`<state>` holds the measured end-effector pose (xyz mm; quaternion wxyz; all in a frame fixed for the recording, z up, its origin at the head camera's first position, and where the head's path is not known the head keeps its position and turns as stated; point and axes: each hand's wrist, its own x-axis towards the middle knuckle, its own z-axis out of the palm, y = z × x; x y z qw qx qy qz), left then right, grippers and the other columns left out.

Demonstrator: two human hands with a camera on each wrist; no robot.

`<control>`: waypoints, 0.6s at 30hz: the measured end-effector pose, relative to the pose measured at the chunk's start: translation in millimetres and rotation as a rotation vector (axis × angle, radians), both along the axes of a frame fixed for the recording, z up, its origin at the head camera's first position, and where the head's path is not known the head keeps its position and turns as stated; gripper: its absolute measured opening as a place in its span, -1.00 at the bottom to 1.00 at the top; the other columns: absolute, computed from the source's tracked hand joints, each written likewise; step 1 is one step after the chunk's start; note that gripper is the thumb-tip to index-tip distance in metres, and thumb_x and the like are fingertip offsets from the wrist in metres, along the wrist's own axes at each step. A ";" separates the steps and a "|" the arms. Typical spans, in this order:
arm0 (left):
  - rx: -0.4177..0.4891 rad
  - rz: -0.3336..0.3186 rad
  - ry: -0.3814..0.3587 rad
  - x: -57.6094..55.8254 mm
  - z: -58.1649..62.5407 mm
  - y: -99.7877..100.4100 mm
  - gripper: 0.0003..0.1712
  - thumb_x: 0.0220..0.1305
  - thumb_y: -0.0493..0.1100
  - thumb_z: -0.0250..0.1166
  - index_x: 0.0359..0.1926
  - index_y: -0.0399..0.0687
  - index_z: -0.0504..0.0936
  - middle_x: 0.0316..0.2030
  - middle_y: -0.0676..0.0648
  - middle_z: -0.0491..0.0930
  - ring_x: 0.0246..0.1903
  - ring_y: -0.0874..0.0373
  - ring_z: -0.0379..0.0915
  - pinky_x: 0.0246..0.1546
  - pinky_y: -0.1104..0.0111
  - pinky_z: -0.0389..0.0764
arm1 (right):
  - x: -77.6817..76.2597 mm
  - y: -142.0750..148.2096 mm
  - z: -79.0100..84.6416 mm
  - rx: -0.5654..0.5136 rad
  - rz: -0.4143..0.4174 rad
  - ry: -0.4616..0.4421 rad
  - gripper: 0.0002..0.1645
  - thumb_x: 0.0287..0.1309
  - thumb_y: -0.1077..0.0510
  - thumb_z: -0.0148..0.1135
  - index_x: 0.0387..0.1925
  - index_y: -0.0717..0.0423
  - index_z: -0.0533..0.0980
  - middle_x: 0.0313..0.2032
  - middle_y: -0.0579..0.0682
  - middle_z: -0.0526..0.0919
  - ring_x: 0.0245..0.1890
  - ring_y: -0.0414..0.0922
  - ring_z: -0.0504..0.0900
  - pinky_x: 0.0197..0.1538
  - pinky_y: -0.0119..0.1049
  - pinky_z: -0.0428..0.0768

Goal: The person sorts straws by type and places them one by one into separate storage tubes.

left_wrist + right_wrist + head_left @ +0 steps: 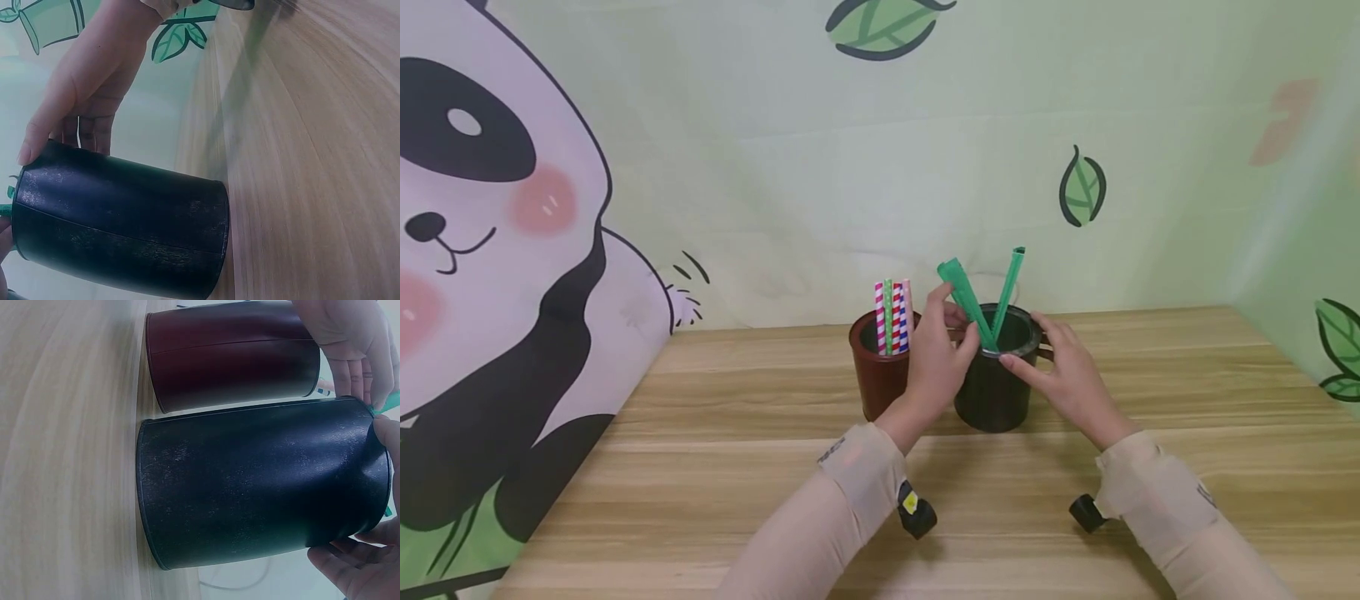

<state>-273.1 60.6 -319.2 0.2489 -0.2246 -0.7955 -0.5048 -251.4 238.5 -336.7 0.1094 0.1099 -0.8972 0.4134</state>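
A black cylindrical pen holder (pixel 992 392) stands on the table, two green sticks (pixel 1009 283) leaning apart inside it. My left hand (pixel 934 358) is at its left rim, thumb and fingers pinching the wider green stick (pixel 958 279). On the right side, my right hand (pixel 1071 379) grips the holder's rim, thumb in front and fingers behind. Just left of it is a dark red pen holder (pixel 231 356), holding several striped paper straws (pixel 892 317). In the left wrist view only a sliver of the left hand shows.
The wood-grain table (pixel 737 467) meets a pale green backdrop (pixel 760 183) close behind the holders. A panda (pixel 497 250) is printed on its left part. A small black camera (pixel 917 512) hangs under each wrist, above the tabletop.
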 end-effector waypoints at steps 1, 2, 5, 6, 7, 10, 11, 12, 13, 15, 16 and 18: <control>0.000 0.000 0.001 -0.1 0.2 0.0 -0.44 0.26 -0.35 0.22 0.24 -0.21 0.25 -0.25 -0.18 0.59 -0.26 0.07 0.60 -0.16 0.48 0.66 | -0.1 0.1 0.0 -0.002 0.001 0.001 -0.01 0.22 -0.16 0.21 0.43 0.29 0.03 0.32 0.34 0.22 0.28 0.25 0.34 0.28 0.12 0.41; 0.001 -0.001 -0.002 0.1 0.4 0.0 -0.44 0.26 -0.35 0.22 0.25 -0.21 0.25 -0.25 -0.18 0.59 -0.26 0.07 0.60 -0.16 0.48 0.66 | -0.2 0.2 -0.1 -0.002 0.002 0.003 -0.01 0.22 -0.15 0.21 0.43 0.29 0.03 0.32 0.35 0.22 0.28 0.25 0.33 0.28 0.12 0.40; 0.015 -0.005 -0.016 0.4 1.4 -1.7 -0.41 0.25 -0.35 0.23 0.26 -0.21 0.25 -0.24 -0.18 0.58 -0.24 0.06 0.60 -0.14 0.46 0.66 | -1.3 -1.0 -0.1 -0.004 0.005 0.007 -0.01 0.22 -0.15 0.21 0.43 0.29 0.03 0.32 0.35 0.21 0.28 0.25 0.33 0.28 0.12 0.40; 0.022 -0.006 -0.020 0.2 1.6 -2.6 -0.41 0.24 -0.35 0.24 0.26 -0.21 0.25 -0.24 -0.19 0.58 -0.24 0.05 0.60 -0.14 0.45 0.66 | -1.7 -1.7 -0.1 -0.004 0.006 0.006 -0.01 0.22 -0.15 0.21 0.43 0.30 0.03 0.32 0.35 0.21 0.28 0.25 0.33 0.28 0.12 0.40; 0.031 -0.007 -0.025 0.0 1.8 -3.5 -0.40 0.24 -0.36 0.25 0.26 -0.20 0.25 -0.24 -0.19 0.57 -0.23 0.05 0.60 -0.13 0.45 0.66 | -2.2 -2.2 -0.2 -0.004 0.007 0.006 -0.01 0.23 -0.15 0.21 0.43 0.30 0.02 0.33 0.35 0.21 0.29 0.25 0.32 0.28 0.13 0.40; 0.059 -0.010 -0.044 -0.3 2.4 -6.3 -0.39 0.22 -0.36 0.26 0.27 -0.18 0.26 -0.24 -0.18 0.56 -0.23 0.05 0.59 -0.13 0.44 0.66 | -3.3 -3.8 -0.5 -0.004 0.008 0.002 0.00 0.22 -0.17 0.20 0.44 0.29 0.02 0.33 0.35 0.20 0.29 0.25 0.32 0.28 0.13 0.40; 0.067 -0.011 -0.050 -0.2 2.6 -7.2 -0.38 0.22 -0.37 0.26 0.27 -0.17 0.26 -0.23 -0.18 0.56 -0.23 0.06 0.59 -0.13 0.44 0.66 | -3.5 -4.1 -0.6 -0.004 0.009 -0.002 0.01 0.22 -0.18 0.20 0.44 0.29 0.02 0.33 0.35 0.20 0.29 0.25 0.31 0.28 0.13 0.39; 0.072 -0.015 -0.051 -0.1 2.7 -8.0 -0.39 0.21 -0.37 0.26 0.26 -0.17 0.26 -0.23 -0.18 0.55 -0.22 0.06 0.58 -0.13 0.44 0.66 | -3.6 -4.2 -0.8 -0.003 0.009 -0.005 0.01 0.22 -0.19 0.20 0.44 0.29 0.01 0.33 0.35 0.20 0.29 0.26 0.31 0.28 0.13 0.39; 0.074 -0.019 -0.052 0.4 2.9 -8.7 -0.39 0.21 -0.37 0.26 0.26 -0.17 0.27 -0.23 -0.18 0.55 -0.22 0.06 0.58 -0.12 0.44 0.66 | -3.4 -4.1 -0.8 -0.002 0.009 -0.008 0.01 0.22 -0.19 0.20 0.44 0.29 0.01 0.33 0.35 0.20 0.29 0.26 0.31 0.28 0.14 0.39; 0.070 -0.031 -0.045 2.2 4.2 -10.1 -0.39 0.21 -0.36 0.26 0.26 -0.18 0.27 -0.22 -0.18 0.55 -0.20 0.06 0.58 -0.10 0.44 0.65 | -2.9 -3.5 -1.0 -0.002 0.006 -0.012 0.02 0.22 -0.20 0.20 0.44 0.29 0.01 0.33 0.35 0.20 0.29 0.27 0.31 0.28 0.14 0.39; 0.065 -0.038 -0.038 3.1 4.8 -10.8 -0.40 0.22 -0.36 0.26 0.26 -0.18 0.28 -0.21 -0.18 0.54 -0.19 0.06 0.58 -0.09 0.44 0.65 | -2.6 -3.0 -1.0 -0.003 0.005 -0.014 0.02 0.22 -0.20 0.20 0.44 0.29 0.01 0.34 0.35 0.19 0.30 0.27 0.31 0.28 0.15 0.39; 0.051 -0.049 -0.019 4.9 5.9 -12.7 -0.41 0.22 -0.35 0.26 0.25 -0.20 0.28 -0.19 -0.19 0.54 -0.17 0.05 0.58 -0.08 0.44 0.64 | -2.1 -2.1 -1.2 -0.004 0.005 -0.011 0.02 0.22 -0.19 0.20 0.44 0.30 0.01 0.34 0.36 0.18 0.30 0.28 0.30 0.27 0.15 0.40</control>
